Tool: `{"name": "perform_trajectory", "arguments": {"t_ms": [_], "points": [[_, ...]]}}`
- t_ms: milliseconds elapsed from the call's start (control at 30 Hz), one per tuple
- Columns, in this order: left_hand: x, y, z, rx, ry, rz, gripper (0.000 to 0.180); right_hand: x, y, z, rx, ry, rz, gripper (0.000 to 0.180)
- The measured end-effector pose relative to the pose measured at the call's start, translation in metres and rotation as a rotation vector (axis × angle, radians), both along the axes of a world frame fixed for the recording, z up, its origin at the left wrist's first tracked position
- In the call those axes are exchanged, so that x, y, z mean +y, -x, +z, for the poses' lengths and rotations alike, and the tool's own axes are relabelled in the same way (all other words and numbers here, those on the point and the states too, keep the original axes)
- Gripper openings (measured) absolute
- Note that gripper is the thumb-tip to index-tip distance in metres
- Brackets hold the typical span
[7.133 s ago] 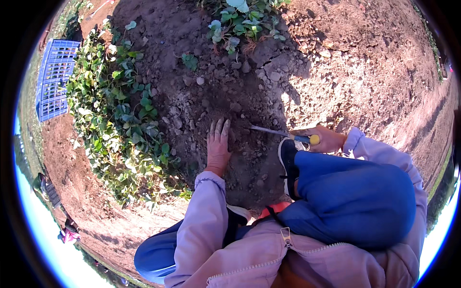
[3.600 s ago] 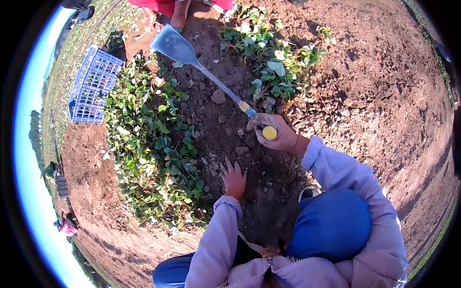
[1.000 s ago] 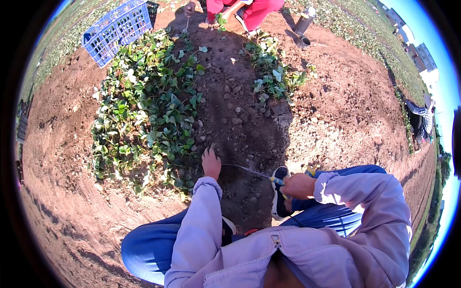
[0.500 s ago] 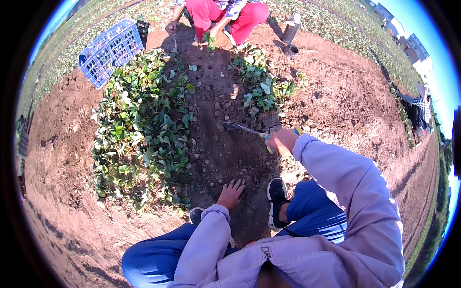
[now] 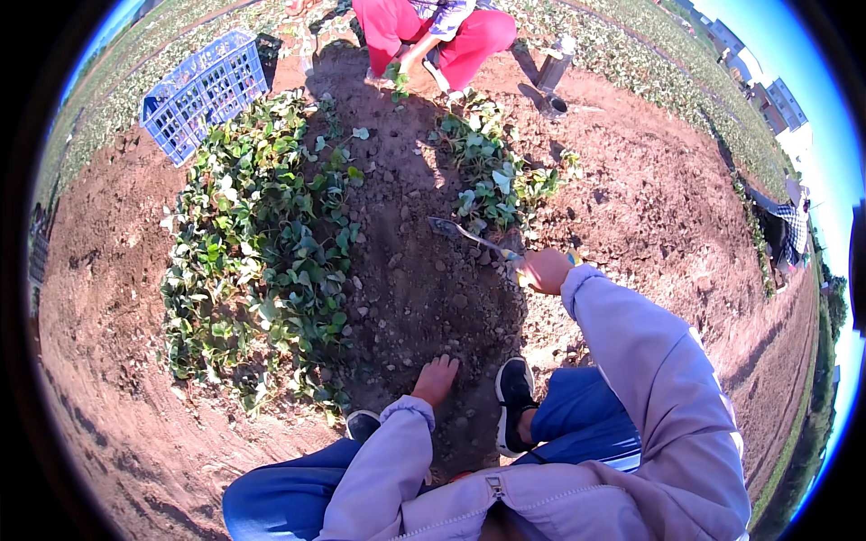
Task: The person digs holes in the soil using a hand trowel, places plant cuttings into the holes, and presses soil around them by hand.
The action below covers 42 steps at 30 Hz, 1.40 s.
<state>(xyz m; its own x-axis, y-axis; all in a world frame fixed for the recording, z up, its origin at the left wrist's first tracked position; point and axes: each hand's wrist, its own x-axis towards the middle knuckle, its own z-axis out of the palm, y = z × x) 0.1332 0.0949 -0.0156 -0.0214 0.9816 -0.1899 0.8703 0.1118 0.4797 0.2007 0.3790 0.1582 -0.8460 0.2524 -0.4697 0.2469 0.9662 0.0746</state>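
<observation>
My right hand grips the handle of a small garden trowel, arm stretched forward. The trowel's blade points left and sits over the dark soil beside a clump of green plants. My left hand rests flat on the dug soil close to my knees, fingers spread, holding nothing. I am crouched, with a black shoe just right of that hand.
A wide patch of leafy plants lies to the left. A blue plastic crate stands at the far left. A person in red trousers crouches at the top. Another person is at the right edge. Bare brown earth surrounds everything.
My right hand has reached forward with the trowel from beside my knee toward the right plant clump. My left hand has slid back toward me on the soil.
</observation>
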Motion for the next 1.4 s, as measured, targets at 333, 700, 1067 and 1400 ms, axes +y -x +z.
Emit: {"name": "perform_trajectory", "arguments": {"t_ms": [333,700,1067,1400], "points": [[0.005,0.017,-0.008,-0.147,0.114,0.185,0.044,-0.032,0.025,-0.006,0.324,0.224,0.146,0.019],[-0.002,0.027,-0.035,-0.446,-0.135,0.411,0.022,0.007,-0.006,0.021,0.027,0.180,-0.012,0.025],[0.027,0.059,0.012,-2.042,-0.043,0.989,0.032,0.045,-0.120,0.092,0.075,0.142,-0.291,0.016],[0.007,0.118,0.044,-0.876,0.410,0.386,0.034,0.070,-0.324,0.028,0.025,0.388,-0.712,0.031]]}}
